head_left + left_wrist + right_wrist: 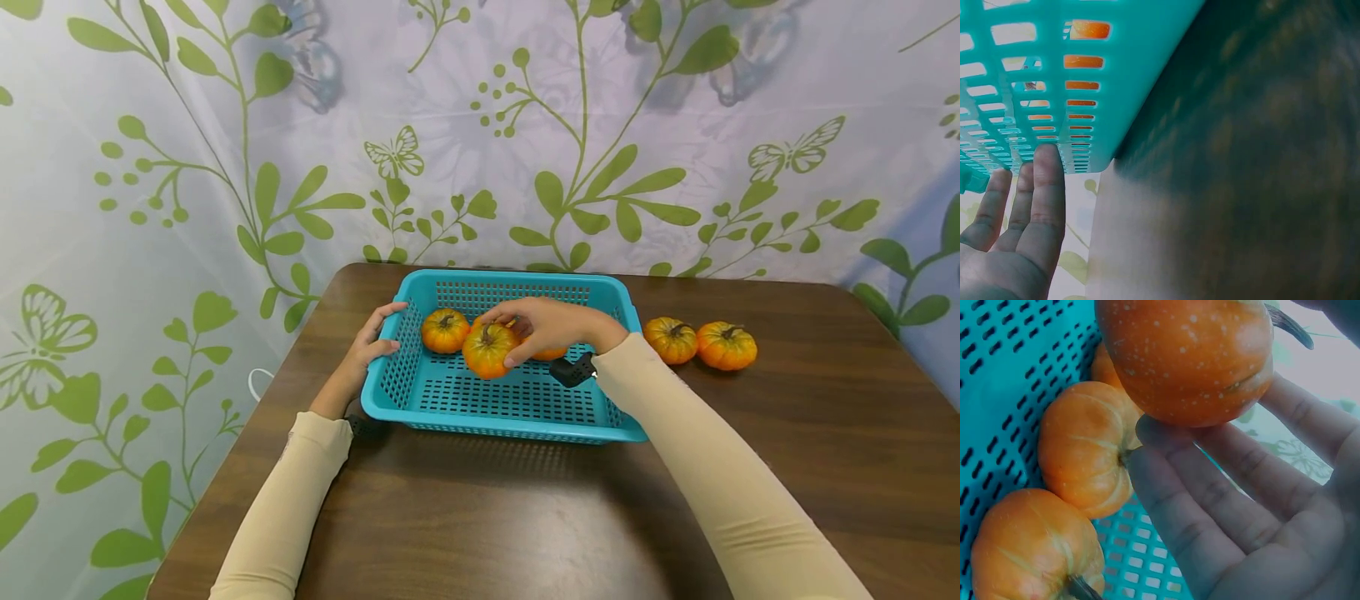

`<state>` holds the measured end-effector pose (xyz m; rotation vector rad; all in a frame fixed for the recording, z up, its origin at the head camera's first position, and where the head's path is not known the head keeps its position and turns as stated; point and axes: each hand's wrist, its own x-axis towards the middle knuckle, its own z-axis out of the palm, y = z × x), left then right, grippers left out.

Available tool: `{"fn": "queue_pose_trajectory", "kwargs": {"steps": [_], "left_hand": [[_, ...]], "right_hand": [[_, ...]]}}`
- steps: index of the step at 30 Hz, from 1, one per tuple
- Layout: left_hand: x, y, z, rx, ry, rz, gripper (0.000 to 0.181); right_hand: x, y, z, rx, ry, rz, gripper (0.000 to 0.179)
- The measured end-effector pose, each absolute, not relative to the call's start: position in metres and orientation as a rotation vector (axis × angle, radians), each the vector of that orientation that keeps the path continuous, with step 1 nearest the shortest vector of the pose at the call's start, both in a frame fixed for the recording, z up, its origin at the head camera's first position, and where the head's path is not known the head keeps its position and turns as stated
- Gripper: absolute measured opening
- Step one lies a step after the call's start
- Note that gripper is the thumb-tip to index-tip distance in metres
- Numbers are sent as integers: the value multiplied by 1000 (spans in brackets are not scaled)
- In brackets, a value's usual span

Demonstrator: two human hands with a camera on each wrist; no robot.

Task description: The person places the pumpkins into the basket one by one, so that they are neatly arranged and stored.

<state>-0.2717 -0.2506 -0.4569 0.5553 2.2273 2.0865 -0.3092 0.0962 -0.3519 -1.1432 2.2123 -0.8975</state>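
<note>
My right hand [551, 323] holds a small orange pumpkin [487, 350] over a turquoise plastic basket [510, 427]. In the right wrist view, my fingertips [1160, 434] support the held pumpkin [1188, 359] from below, and its stem points sideways. Three more pumpkins lie in the basket: one pumpkin [446, 331] at the left, another partly hidden behind the held one, and a third [553, 353] partly covered by my right hand. My left hand [365, 343] grips the basket's left side, thumb over the rim, with fingers [1047, 187] against the slotted outer wall.
Two more pumpkins, one [670, 340] beside another [726, 346], sit on the brown wooden table [480, 517] right of the basket. A curtain [450, 125] with green leaves and butterflies hangs behind the table. A white cable [258, 383] shows past the table's left edge.
</note>
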Motion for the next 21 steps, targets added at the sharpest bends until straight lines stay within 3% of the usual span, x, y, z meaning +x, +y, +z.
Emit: {"fn": "queue_pose_trajectory", "kwargs": {"steps": [21], "left_hand": [[-272,-254,-457,552,2258,2054,71]], "right_hand": [[-304,62,-370,-932,2172,-807,69]]}}
